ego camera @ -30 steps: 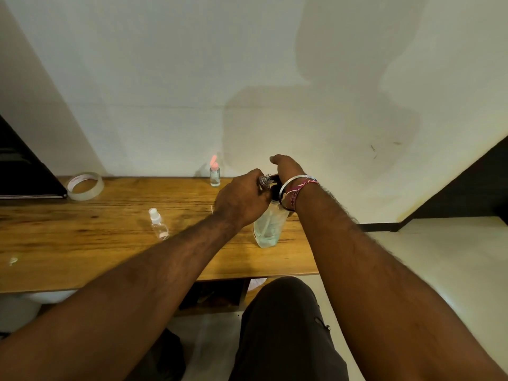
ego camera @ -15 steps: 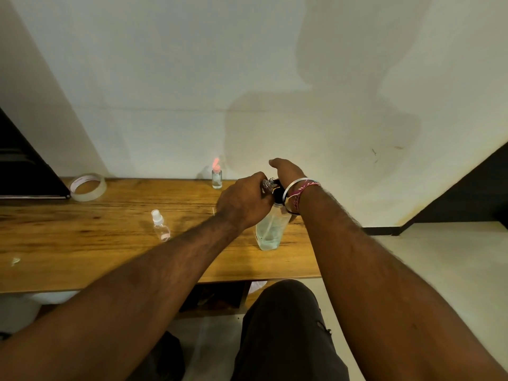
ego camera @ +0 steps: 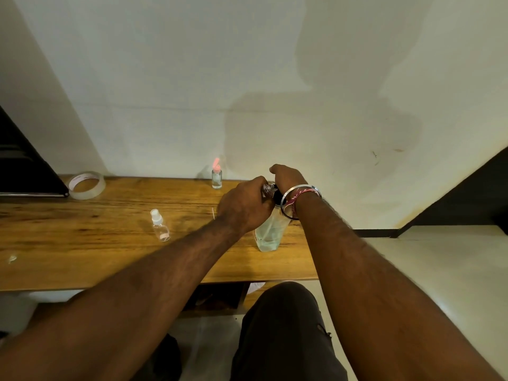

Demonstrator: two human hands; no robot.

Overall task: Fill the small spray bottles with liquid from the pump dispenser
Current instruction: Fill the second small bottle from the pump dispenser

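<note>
We grip a small clear bottle [ego camera: 267, 188] in our left hand [ego camera: 243, 209] at the pump dispenser [ego camera: 270, 232] on the table [ego camera: 82, 243], our right hand [ego camera: 287, 177] curled over its top; light, slippery plastic, best held round the body

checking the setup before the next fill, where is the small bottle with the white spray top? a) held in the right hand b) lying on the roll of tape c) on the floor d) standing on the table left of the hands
d: the white-topped spray bottle stands upright on the wooden table, apart from and left of both hands at the pump dispenser.
</note>
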